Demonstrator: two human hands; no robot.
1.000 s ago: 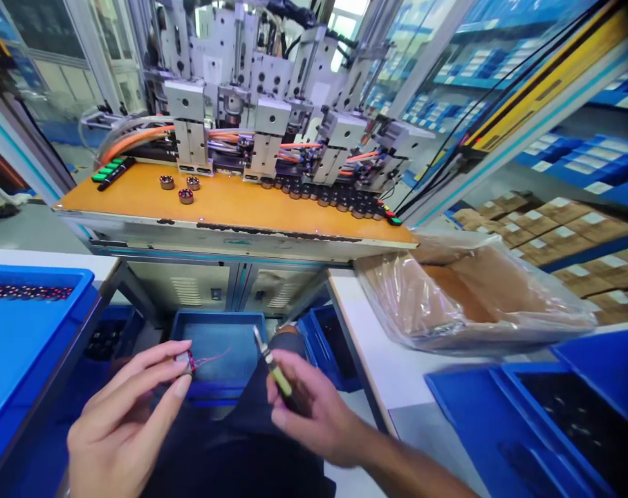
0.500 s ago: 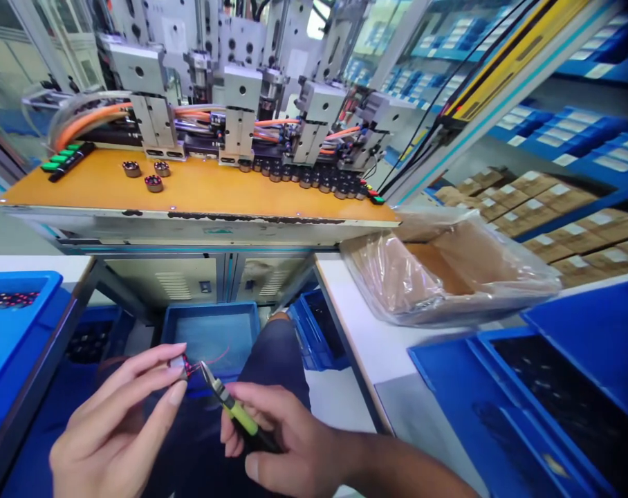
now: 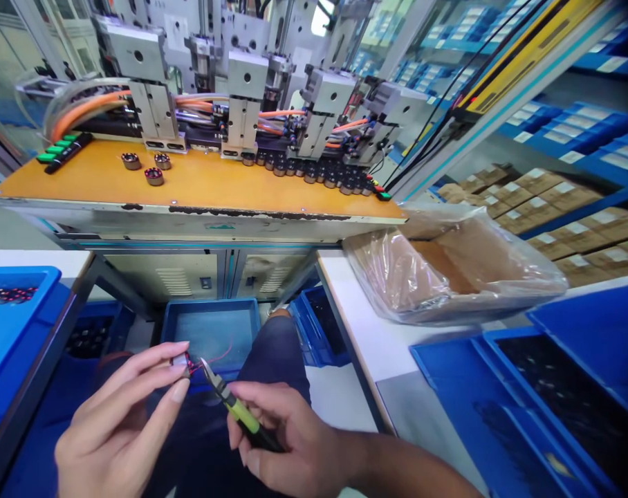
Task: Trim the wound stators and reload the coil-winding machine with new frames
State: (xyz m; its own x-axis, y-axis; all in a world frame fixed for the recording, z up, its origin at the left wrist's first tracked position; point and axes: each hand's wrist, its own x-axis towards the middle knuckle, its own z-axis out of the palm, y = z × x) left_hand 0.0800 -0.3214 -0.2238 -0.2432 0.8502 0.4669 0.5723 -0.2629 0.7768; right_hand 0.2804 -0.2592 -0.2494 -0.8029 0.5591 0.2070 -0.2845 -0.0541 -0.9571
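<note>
My left hand (image 3: 119, 422) pinches a small round motor part (image 3: 180, 361) between thumb and fingertips. The part has a metal side and a dark face with red bits, turned to the right. Thin red wire (image 3: 221, 355) sticks out from it over the blue bin below. My right hand (image 3: 288, 429) is wrapped round the green and black handles of a pair of cutting pliers (image 3: 241, 413). Their pointed jaws are beside the part's wire end, on its right. Whether the jaws touch the wire is too small to tell.
Ahead, an orange bench top (image 3: 205, 187) carries several similar round parts (image 3: 154, 176) under a machine (image 3: 246, 97). A blue bin (image 3: 210, 308) lies below my hands. Blue trays (image 3: 21, 273) flank me, and a plastic-lined carton (image 3: 422, 304) stands on the right table.
The view has shifted slightly. The pliers and right hand have moved a little to the right relative to the bin. Both hands keep their grips.
</note>
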